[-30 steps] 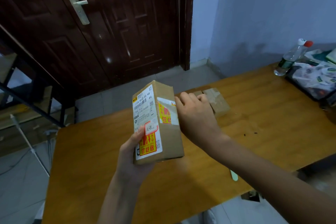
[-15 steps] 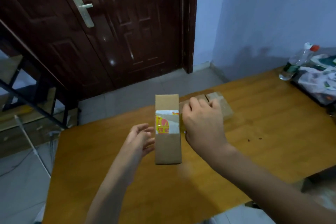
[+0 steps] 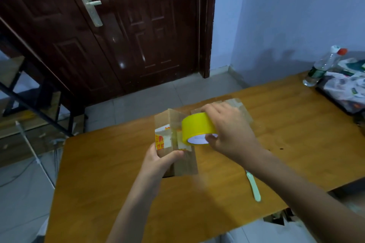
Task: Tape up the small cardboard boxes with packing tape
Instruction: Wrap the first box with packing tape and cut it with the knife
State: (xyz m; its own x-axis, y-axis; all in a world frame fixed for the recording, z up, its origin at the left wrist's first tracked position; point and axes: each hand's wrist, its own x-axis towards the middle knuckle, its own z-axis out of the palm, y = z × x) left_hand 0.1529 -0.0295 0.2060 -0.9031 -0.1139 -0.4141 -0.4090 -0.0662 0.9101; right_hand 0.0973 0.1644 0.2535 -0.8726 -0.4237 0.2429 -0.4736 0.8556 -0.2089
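Wooden table (image 3: 118,193), frame centre: box (image 3: 173,144) standing, left hand (image 3: 160,161) gripping its lower left side; right hand (image 3: 231,134) clutching tape (image 3: 197,130) against it. Risk: one-handed hold slipping, box tipping, tape going on crooked.

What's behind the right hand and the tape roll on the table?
A second small cardboard box lies on the table behind the right hand, which grips the yellow tape roll. Only its far end shows; the hand and roll cover the rest, so its seams cannot be checked.
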